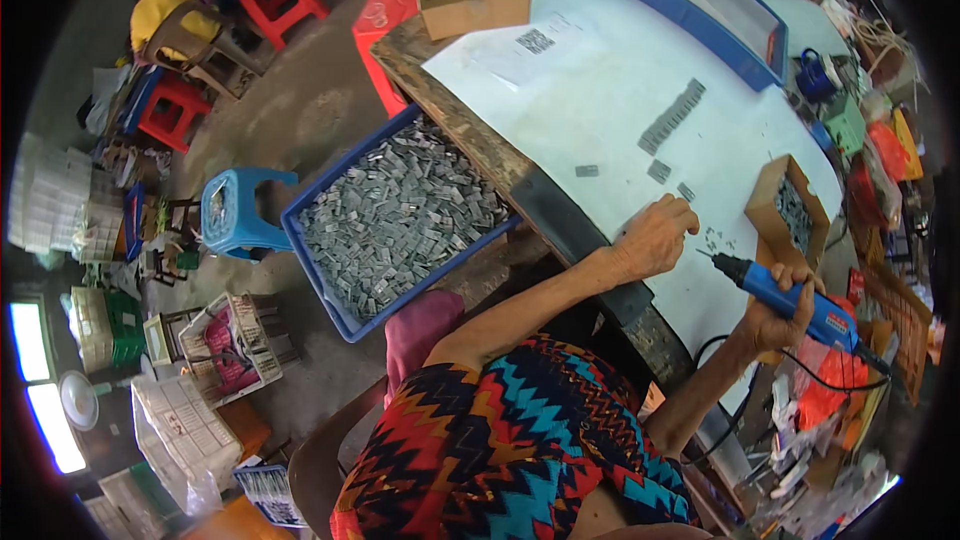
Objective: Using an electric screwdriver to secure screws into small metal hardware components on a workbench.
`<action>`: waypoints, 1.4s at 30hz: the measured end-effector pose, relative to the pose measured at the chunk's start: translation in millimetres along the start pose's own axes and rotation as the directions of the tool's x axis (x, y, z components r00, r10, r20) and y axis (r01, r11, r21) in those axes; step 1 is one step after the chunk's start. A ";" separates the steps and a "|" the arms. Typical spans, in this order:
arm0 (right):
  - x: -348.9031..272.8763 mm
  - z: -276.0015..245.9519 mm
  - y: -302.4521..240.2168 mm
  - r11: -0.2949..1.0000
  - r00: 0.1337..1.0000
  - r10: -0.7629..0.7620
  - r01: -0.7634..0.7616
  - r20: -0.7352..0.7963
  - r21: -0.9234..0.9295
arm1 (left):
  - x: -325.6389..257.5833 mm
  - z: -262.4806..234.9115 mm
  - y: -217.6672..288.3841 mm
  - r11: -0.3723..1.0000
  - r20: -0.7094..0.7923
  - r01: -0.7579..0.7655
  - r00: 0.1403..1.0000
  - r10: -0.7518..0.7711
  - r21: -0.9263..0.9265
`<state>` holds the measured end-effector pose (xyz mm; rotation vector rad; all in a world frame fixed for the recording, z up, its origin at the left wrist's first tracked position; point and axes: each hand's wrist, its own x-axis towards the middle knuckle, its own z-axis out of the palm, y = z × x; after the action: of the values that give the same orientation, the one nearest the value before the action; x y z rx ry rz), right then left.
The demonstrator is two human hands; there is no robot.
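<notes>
My right hand [782, 312] is wrapped round a blue electric screwdriver [785, 297], its black tip angled left over the white-covered table [560, 90]. My left hand [655, 236] rests over the table's near part with fingers curled together; whatever they pinch is hidden. Just beyond those fingers lies a small grey rectangular piece [685, 192]. Two more loose grey pieces [659, 172] sit nearby, and a neat row of similar ones [672, 118] stretches away behind them. Tiny dark screw-like parts [718, 239] are scattered between my hands. Close to the screwdriver stands a cardboard box [764, 190] holding small dark parts.
Left of the table, a blue bin [313, 275] is heaped with grey pieces. A cardboard box [475, 15] and a long blue tray [690, 15] line the far side. The screwdriver's black cord loops beside my right forearm. Another person in yellow [165, 10] sits far left.
</notes>
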<state>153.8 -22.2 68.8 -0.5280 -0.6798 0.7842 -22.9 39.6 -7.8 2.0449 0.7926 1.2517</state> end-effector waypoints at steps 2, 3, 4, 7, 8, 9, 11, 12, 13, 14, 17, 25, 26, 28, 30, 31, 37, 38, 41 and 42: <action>2.3 -2.1 0.3 1.000 1.000 0.005 -0.006 0.030 0.015 | -0.5 -6.4 -1.4 0.999 -0.023 0.012 1.000 -0.012 0.033; 3.5 -1.8 -0.2 1.000 0.999 0.001 -0.002 0.048 0.009 | -0.5 -8.2 -2.2 0.998 -0.025 0.031 0.999 -0.030 0.045; 4.2 -1.8 0.4 1.000 0.998 0.005 -0.005 0.056 0.017 | -0.5 -10.4 -3.6 0.997 -0.027 0.050 0.998 -0.049 0.056; 7.4 -2.3 2.4 0.999 0.998 0.004 -0.007 0.063 0.046 | -5.5 -20.4 -8.2 0.990 -0.053 0.066 0.997 -0.060 0.126; 8.3 -2.9 2.5 0.999 0.998 0.007 -0.010 0.068 0.048 | -7.1 -22.5 -8.9 0.989 -0.059 0.067 0.996 -0.060 0.128; 8.1 -2.8 2.0 0.998 0.998 0.015 -0.018 0.058 0.055 | -9.2 -24.7 -8.7 0.985 -0.059 0.080 0.996 -0.072 0.151; 7.2 -3.3 0.8 0.998 0.999 0.025 -0.028 0.047 0.058 | -14.0 -27.2 -8.2 0.981 -0.059 0.095 0.995 -0.087 0.172; 6.8 -3.3 1.0 0.997 0.998 0.025 -0.030 0.063 0.068 | -15.9 -28.3 -8.8 0.971 -0.047 0.115 0.993 -0.107 0.208; 5.8 -3.7 0.6 0.997 0.997 0.026 -0.031 0.077 0.077 | -17.8 -28.5 -8.8 0.961 -0.035 0.133 0.991 -0.129 0.243; 4.1 -4.4 -1.0 0.997 0.997 0.026 -0.031 0.071 0.072 | -20.1 -27.6 -8.1 0.962 -0.030 0.134 0.991 -0.131 0.239; -0.3 -1.8 -4.5 0.998 0.998 0.019 -0.022 0.065 0.054 | -21.8 -24.8 -8.4 0.951 0.003 0.133 0.990 -0.139 0.278; -6.2 8.6 -3.7 0.993 0.997 0.045 -0.038 -0.062 0.109 | -9.6 -23.4 -16.6 0.968 0.033 0.099 0.993 -0.110 0.230; -7.4 17.5 -2.3 0.995 0.998 0.027 -0.021 -0.058 0.095 | -10.7 -26.2 -18.2 0.971 0.012 0.091 0.995 -0.096 0.220; -6.1 9.3 -6.1 0.998 0.999 -0.032 0.033 -0.020 0.053 | -5.6 -20.1 -11.6 0.970 0.054 0.099 0.992 -0.114 0.222; -8.0 10.0 -12.7 0.998 0.998 -0.057 0.058 -0.028 0.038 | -1.9 -9.3 -9.9 0.978 0.104 0.082 0.989 -0.103 0.190; -8.1 8.1 -15.5 0.997 0.996 -0.073 0.075 -0.052 0.029 | -1.3 -5.4 -9.0 0.980 0.129 0.078 0.986 -0.103 0.185; -11.5 -4.9 -27.0 0.994 0.990 -0.104 0.108 -0.092 0.034 | 9.2 6.3 -2.7 0.952 0.191 0.255 0.956 -0.222 -0.168; -11.5 -8.1 -29.0 0.993 0.989 -0.109 0.112 -0.095 0.028 | 13.9 6.1 -7.1 0.956 0.140 0.242 0.966 -0.220 -0.168; -11.4 -10.2 -29.8 0.995 0.994 -0.086 0.089 -0.060 0.053 | 34.1 0.8 -20.0 0.990 0.036 0.139 0.990 -0.140 0.029; -11.5 -10.1 -28.7 0.994 0.994 -0.090 0.094 -0.066 0.053 | 39.6 -0.7 -24.6 0.984 0.036 0.070 0.996 -0.077 0.166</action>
<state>168.3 -50.3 76.7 -0.4654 -0.6174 0.6950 -13.1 85.0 -4.3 2.1441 0.9708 1.1308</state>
